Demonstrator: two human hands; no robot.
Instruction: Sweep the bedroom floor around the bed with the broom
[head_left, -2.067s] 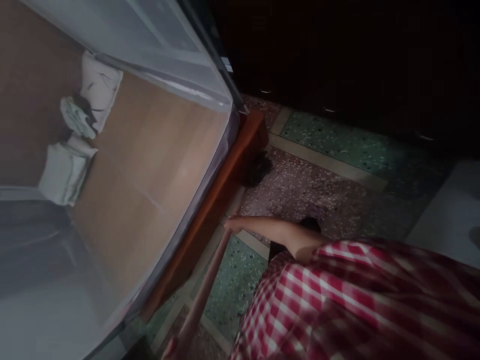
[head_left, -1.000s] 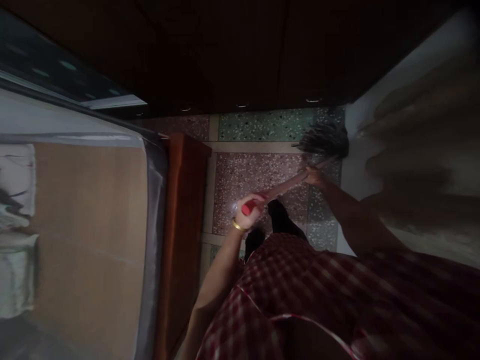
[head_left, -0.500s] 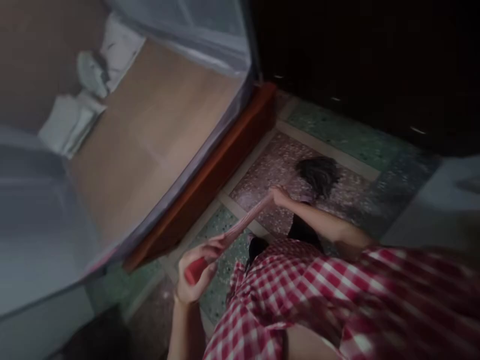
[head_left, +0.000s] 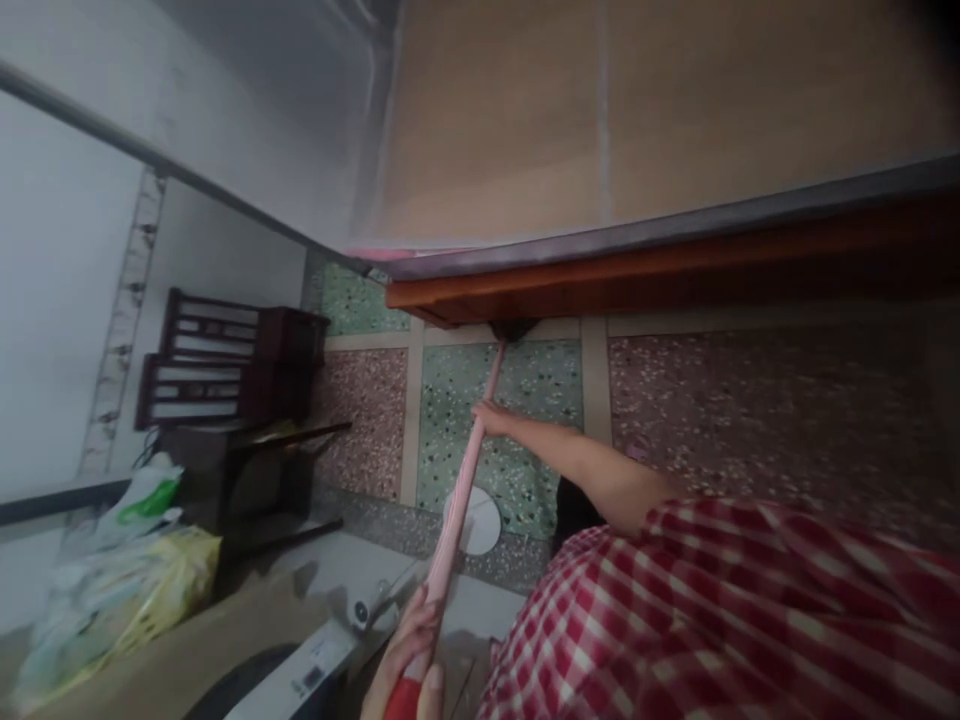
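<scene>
The bed (head_left: pixel 675 110) is the biggest thing before you; its flat tan surface fills the upper part of your view, and its orange-brown wooden side (head_left: pixel 637 285) runs along the near edge. Under it and in front of it you have the speckled floor (head_left: pixel 360 410), with green and reddish panels divided by pale strips. A greyish net (head_left: pixel 285 100) hangs at the left end of the bed. Your red and white checked shirt (head_left: pixel 712 600) covers the lower right. At the left, by the wall, there is a dark wooden chair (head_left: pixel 217 360), and nearer to you a plastic bag (head_left: pixel 150 590) with yellow on it.

The long pink pole (head_left: pixel 467 485) stands slanted across the middle, between the bed side and your body. Both your hands are closed around it, well apart from each other. Your right hand (head_left: pixel 492 418) grips it higher, above the green panel; your left hand (head_left: pixel 411 645) holds it low, just by its red end (head_left: pixel 405 697). A white round object (head_left: pixel 480 525) is on the floor beside the pole. The dark head (head_left: pixel 514 328) at the far end is at the bottom of the bed side, partly hidden there.
</scene>
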